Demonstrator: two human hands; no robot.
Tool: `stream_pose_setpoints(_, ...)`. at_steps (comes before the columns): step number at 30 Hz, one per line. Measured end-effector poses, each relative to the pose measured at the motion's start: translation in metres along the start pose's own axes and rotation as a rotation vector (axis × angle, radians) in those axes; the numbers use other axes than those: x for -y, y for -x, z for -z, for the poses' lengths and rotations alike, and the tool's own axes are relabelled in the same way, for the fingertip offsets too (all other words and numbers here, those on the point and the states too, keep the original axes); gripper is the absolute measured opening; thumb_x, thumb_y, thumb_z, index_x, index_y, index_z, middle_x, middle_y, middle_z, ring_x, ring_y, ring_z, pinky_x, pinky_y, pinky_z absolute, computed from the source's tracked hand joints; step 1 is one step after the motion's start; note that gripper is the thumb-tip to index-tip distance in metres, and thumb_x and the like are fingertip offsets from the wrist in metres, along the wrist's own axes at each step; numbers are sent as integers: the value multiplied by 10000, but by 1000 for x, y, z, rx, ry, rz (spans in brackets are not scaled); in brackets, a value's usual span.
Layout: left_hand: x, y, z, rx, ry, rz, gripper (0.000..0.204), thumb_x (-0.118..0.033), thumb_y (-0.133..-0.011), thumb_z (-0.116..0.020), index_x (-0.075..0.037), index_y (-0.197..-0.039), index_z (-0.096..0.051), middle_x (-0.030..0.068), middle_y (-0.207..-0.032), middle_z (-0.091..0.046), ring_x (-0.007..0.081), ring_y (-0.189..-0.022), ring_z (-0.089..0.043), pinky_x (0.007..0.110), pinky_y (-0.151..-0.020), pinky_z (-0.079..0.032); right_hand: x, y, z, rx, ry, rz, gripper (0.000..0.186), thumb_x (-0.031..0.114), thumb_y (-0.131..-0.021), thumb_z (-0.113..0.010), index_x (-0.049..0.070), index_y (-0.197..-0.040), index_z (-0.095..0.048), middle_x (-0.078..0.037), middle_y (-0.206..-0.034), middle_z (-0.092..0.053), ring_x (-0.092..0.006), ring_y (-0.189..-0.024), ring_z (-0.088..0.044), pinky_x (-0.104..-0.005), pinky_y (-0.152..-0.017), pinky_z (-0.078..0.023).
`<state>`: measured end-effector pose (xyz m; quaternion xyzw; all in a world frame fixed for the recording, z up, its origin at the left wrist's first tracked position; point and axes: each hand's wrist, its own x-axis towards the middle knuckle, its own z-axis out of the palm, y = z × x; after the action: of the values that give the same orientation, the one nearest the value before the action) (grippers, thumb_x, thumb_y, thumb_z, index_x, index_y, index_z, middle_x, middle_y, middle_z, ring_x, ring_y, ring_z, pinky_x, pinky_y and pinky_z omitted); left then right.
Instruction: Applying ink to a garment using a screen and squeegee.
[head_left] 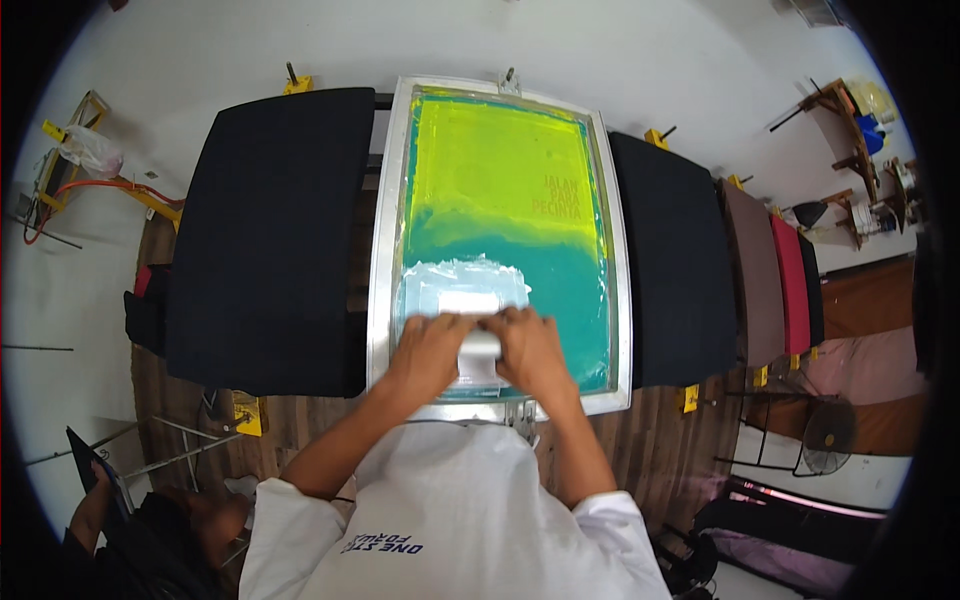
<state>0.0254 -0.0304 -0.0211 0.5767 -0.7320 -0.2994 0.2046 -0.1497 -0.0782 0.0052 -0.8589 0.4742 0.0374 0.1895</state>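
Both my hands grip a pale squeegee (480,344) low on a screen-printing frame (621,300) with a silver metal rim. My left hand (430,352) closes over its left part and my right hand (528,348) over its right, with the knuckles close together. The squeegee's lower edge is hidden, and the area around it is slightly blurred. White ink (465,272) spreads over the mesh just beyond my fingers, in the lower left of the screen. The mesh (500,140) is yellow-green at the far end and teal nearer me, with small lettering at the right.
Black fabric-covered boards (275,240) flank the frame on the left and on the right (672,270). Beyond the right one stand brown and red boards (790,285). Yellow clamps (248,415) sit at the boards' ends. A person in dark clothing (150,540) is at lower left; a fan (828,440) stands right.
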Motion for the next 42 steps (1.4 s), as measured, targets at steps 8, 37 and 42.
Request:
stream_pose_setpoints(8,17,6,-25,-49,-84,-57,609,127,-738,-608,-33,-1324,-556,181,-1346,-539,325,-1226,-533,447,-1003,-394,-2,6,-21,-122,-130,3,599,-39,-600,-713,85,-1181,-641,-116,-1170,-607,-353,-1073,-563,-469,-870,-482)
stream_pose_setpoints(37,5,29,-14,26,-62,-19,651,146,-688,-619,1,-1321,-570,213,-1406,-519,334,-1288,-519,443,-1062,-371,14,26,-31,-121,-110,3,587,-69,-680,-667,88,-1243,-610,-101,-1256,-575,-305,-1167,-535,-464,-907,-432)
stream_pose_setpoints(42,17,12,-25,-122,-116,-69,626,155,-726,-609,4,-1331,-556,221,-1387,-518,354,-1329,-485,456,-1078,-356,9,10,-49,-325,-51,-1,404,-2,-789,-618,78,-1184,-640,-128,-1225,-591,-311,-1149,-549,-485,-899,-434)
